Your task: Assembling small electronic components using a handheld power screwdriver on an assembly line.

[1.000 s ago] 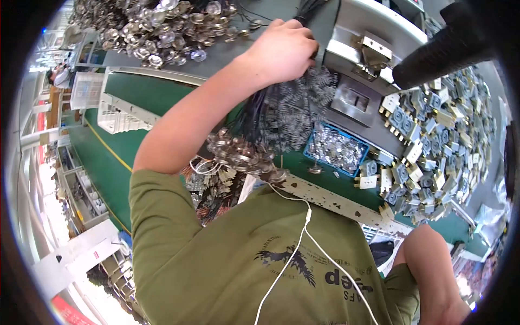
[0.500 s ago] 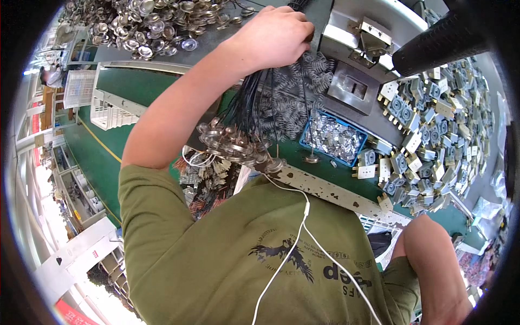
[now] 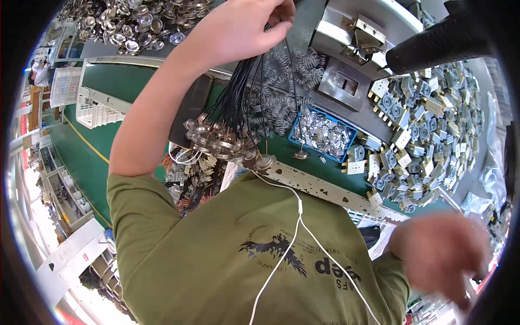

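Observation:
My left hand (image 3: 265,24) is at the top middle, its fingers curled closed around black wires (image 3: 238,86). These hang toward me in a bundle, with round metal caps (image 3: 222,142) at their near ends by the table's front edge. One separate wire runs down from the hand to a single cap (image 3: 300,155). Below the hand lies a heap of metal coil springs (image 3: 276,97). My right hand (image 3: 452,260) is a blur at the lower right, off the table, and its fingers cannot be made out.
A blue tray (image 3: 342,160) of small metal parts stands beside the springs. Behind it is a metal fixture (image 3: 344,84) with a slot, and a black cylinder (image 3: 428,46) juts in. Plug bodies (image 3: 417,135) are piled at right, more round caps (image 3: 143,24) at far left.
My left hand has moved slightly left and up, and the fingers now show from the side. My right arm has swung into a blur at the lower right. The whole view has shifted a little.

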Tool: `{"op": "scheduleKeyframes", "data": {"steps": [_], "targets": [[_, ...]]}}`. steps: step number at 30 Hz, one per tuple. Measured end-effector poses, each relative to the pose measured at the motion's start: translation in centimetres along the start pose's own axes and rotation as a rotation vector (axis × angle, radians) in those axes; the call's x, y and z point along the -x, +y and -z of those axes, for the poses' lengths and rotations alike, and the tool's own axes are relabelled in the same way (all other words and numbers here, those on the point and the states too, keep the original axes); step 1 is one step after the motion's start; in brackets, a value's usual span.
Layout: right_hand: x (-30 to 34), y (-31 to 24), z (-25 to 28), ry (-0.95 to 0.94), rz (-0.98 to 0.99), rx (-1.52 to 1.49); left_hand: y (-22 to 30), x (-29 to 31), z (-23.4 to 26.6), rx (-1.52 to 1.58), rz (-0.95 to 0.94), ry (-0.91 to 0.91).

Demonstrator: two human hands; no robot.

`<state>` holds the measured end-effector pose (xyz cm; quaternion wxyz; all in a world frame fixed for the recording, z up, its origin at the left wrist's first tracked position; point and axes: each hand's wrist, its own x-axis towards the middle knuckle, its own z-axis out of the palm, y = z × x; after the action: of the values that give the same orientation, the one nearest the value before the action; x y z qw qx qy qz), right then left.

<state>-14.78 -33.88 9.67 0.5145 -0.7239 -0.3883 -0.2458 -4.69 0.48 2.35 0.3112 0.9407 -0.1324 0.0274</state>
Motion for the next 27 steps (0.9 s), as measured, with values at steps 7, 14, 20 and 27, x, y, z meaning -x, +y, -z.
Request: {"op": "scheduleKeyframes", "data": {"steps": [7,14,20,27], "targets": [[3.1,11.4,-3.7,-0.408,0.038,0.335,0.5,2.2,-1.6,0.085,-0.234,0.022],[5.4,14.3,-1.5,-0.538,-0.301,0.674,2.6,2.6,-2.5,0.138,-0.181,-0.123],[4.6,15.9,-3.0,-0.595,-0.272,0.673,2.7,2.1,-2.4,0.091,-0.182,-0.170],[4.2,14.0,-1.6,-0.543,-0.234,0.546,3.4,4.6,-1.8,0.018,-0.253,-0.403]]}}
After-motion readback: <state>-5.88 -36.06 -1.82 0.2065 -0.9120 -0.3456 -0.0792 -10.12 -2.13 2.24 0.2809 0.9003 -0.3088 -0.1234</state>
